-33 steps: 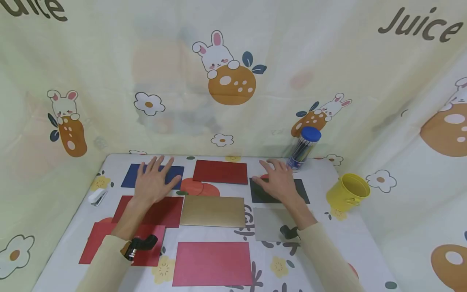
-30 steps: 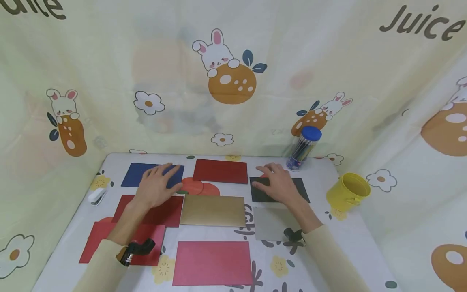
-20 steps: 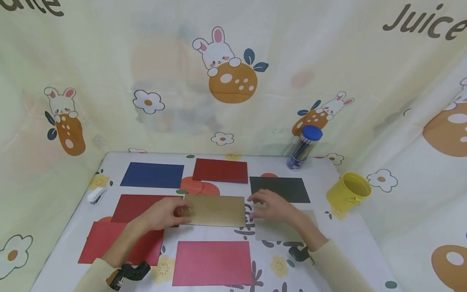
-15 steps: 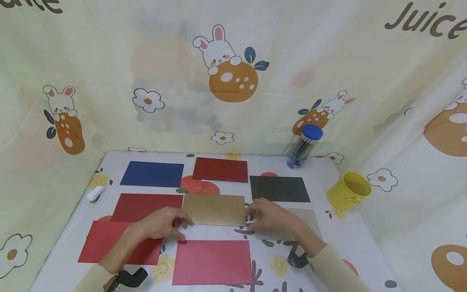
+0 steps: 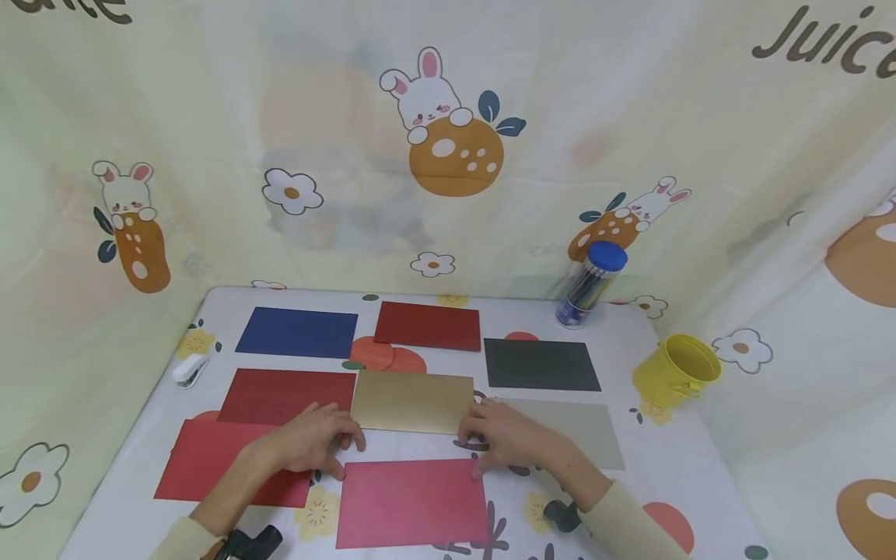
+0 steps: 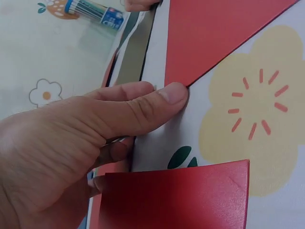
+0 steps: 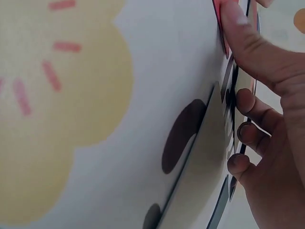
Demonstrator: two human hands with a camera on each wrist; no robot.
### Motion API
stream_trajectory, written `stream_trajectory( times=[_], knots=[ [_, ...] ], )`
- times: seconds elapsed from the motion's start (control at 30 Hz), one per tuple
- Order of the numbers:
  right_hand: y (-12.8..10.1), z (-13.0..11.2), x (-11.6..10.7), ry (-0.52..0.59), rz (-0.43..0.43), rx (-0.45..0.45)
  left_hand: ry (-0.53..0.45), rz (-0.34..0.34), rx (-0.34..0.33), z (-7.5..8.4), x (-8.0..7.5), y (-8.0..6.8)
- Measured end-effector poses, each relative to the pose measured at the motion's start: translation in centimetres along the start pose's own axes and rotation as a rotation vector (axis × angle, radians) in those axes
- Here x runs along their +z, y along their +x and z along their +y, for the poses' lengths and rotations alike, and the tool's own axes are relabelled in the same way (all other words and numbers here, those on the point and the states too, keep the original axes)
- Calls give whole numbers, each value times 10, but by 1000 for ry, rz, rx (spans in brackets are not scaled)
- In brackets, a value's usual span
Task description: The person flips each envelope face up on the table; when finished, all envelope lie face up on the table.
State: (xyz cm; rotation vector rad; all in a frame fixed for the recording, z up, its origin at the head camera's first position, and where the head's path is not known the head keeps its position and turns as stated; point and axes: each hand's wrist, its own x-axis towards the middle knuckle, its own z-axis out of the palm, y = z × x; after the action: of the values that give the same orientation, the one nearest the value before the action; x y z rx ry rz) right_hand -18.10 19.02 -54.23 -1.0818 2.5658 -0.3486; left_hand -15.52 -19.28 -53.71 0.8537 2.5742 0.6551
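Note:
A pink card (image 5: 411, 504) lies flat at the near middle of the table. My left hand (image 5: 308, 443) is at its far left corner; in the left wrist view the thumb (image 6: 172, 94) touches that corner, the other fingers bent loosely behind. My right hand (image 5: 514, 435) is at the far right corner, thumb (image 7: 238, 24) on the pink edge in the right wrist view, remaining fingers spread and slightly bent. Beyond both hands lies a gold card (image 5: 413, 400). A light grey card (image 5: 584, 428) is partly covered by the right hand. The left forearm crosses a bright red card (image 5: 203, 459).
Farther back lie a dark red card (image 5: 280, 389), a blue card (image 5: 297, 333), another red card (image 5: 428, 325) and a black card (image 5: 542, 364). A white stapler (image 5: 190, 371) is at left. A blue-lidded pencil tub (image 5: 591, 284) and yellow bucket (image 5: 673, 373) stand at right.
Both hands have come down from above the back cards, past the gold card, to the pink card's far corners. The cards keep their places; the head view has shifted slightly.

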Motion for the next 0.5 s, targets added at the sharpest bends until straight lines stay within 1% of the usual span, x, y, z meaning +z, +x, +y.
stream_trajectory(
  times=[0.2,0.37,0.5],
  knots=[
    [-2,3,0,-13,35,-1,72,52,19,2,1,1],
    [-3,3,1,-11,47,32,124,72,24,3,2,2],
    [-3,3,0,-4,60,62,130,72,14,5,1,2]
  ],
)
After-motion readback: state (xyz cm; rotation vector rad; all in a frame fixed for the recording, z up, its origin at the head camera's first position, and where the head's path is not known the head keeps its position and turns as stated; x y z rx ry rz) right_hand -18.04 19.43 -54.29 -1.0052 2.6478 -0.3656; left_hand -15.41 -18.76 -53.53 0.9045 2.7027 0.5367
